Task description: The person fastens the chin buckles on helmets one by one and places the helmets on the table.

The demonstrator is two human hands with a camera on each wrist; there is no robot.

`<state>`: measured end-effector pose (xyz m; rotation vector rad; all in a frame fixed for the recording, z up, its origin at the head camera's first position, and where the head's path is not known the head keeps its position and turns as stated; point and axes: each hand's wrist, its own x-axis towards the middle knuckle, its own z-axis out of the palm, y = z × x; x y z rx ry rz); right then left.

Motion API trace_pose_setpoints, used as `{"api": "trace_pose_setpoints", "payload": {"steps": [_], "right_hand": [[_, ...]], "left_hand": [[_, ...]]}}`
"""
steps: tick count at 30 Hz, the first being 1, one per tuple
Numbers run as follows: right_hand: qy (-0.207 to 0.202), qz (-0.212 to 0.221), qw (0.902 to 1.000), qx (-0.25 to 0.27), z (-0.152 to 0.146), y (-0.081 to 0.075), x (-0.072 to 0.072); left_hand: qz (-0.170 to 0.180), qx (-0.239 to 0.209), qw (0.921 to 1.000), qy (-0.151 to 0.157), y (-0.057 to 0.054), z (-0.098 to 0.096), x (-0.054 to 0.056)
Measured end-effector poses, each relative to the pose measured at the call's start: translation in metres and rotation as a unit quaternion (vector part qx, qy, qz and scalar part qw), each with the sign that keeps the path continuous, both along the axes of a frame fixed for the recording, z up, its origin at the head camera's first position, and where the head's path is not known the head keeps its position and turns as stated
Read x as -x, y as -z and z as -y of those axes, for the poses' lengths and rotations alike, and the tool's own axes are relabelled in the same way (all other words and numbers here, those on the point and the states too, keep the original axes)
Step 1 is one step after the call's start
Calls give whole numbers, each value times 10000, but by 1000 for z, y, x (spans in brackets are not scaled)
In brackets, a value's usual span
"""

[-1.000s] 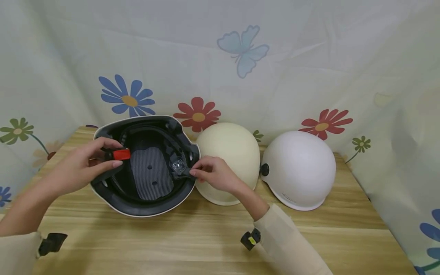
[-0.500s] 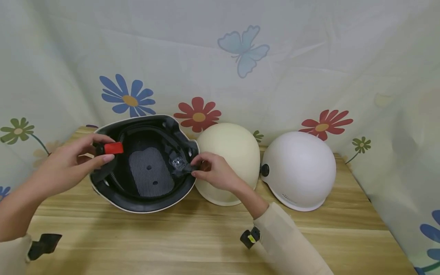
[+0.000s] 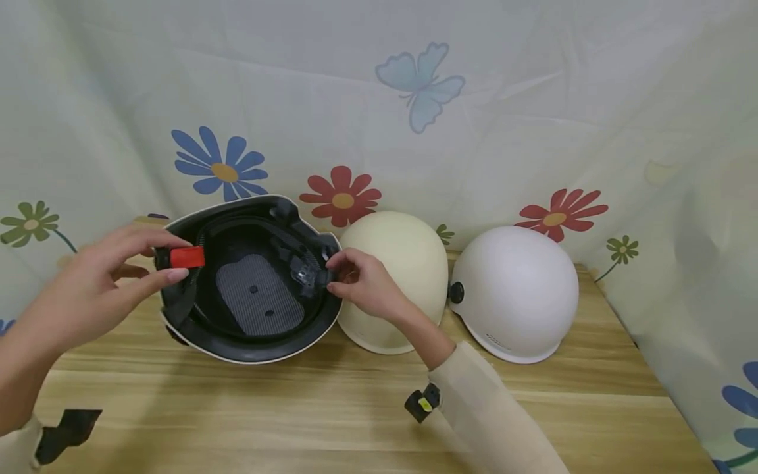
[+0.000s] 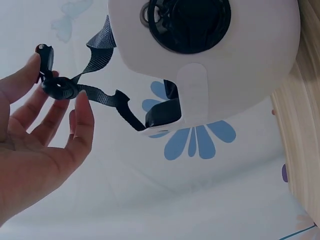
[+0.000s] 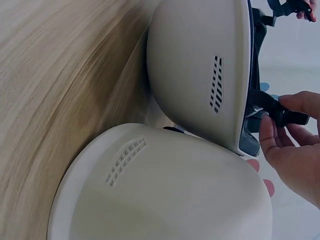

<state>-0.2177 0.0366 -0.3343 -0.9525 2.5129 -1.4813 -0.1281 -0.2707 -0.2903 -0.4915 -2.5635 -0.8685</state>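
Observation:
An upturned helmet with a black lining [image 3: 257, 289] stands on the table's left half, its pale shell [image 5: 190, 75] downward. Beyond its left rim my left hand [image 3: 89, 283] pinches a red and black buckle [image 3: 188, 257] between thumb and fingers. Black webbing [image 4: 102, 97] runs from that buckle to the helmet in the left wrist view. At the right rim my right hand [image 3: 370, 283] pinches the black buckle end [image 5: 290, 117] of the other chin strap. A clear plastic piece [image 3: 303, 273] lies inside the helmet, near these fingers.
A cream helmet [image 3: 403, 250] sits dome up, close against the upturned one. Right of it stands a white helmet [image 3: 518, 289] with a black round knob [image 3: 456, 292]. The wooden table [image 3: 266, 415] ends at a flower-printed curtain [image 3: 503, 151].
My left hand has drawn the red and black buckle leftward, out over the rim. The helmet has shifted and turned slightly. My right hand has moved a little up and keeps its pinch.

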Motion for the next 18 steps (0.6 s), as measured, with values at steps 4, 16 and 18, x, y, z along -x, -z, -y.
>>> {"api": "trace_pose_setpoints", "payload": {"steps": [4,16,18], "right_hand": [[19,-70,10000,52,3,-1,1],[-385,-126,9992,67,15,-2,1],[-459,-86,9989,73,15,-1,0]], "left_hand": [[-54,42,10000,49,0,-4,-2],[424,202,9987,198,14,-19,5],[447,229,9983,310,16,-22,6]]}}
